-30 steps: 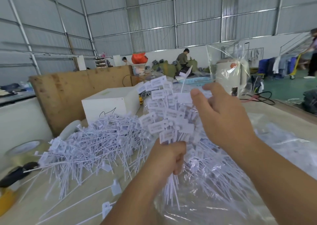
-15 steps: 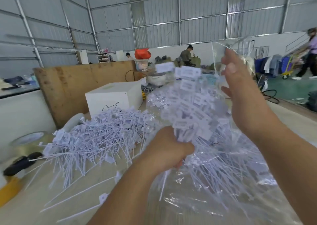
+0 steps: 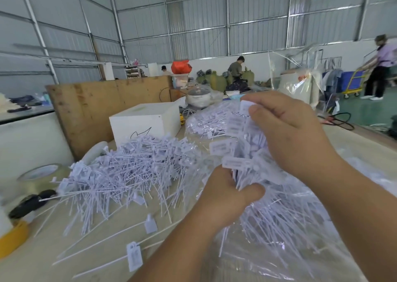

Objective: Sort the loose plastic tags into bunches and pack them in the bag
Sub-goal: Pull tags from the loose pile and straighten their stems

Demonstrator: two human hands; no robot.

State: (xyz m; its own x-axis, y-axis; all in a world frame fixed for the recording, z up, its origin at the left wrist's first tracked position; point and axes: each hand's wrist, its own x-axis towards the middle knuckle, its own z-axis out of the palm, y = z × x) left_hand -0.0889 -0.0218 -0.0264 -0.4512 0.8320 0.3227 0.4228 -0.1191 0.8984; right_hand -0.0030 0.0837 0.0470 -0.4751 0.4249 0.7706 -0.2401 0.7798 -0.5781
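Left hand [image 3: 225,198] grips bunch of white plastic tags [image 3: 236,152] by stems, fingers curled. Right hand [image 3: 287,135] pinches tag heads atop bunch. Clear plastic bag [image 3: 290,238] below; loose white tag pile [image 3: 129,168] left on table [image 3: 32,266].

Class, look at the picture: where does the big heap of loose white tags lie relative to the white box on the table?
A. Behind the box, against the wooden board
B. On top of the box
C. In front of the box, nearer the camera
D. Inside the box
C: the heap of loose tags spreads over the table below the white box, nearer the camera.
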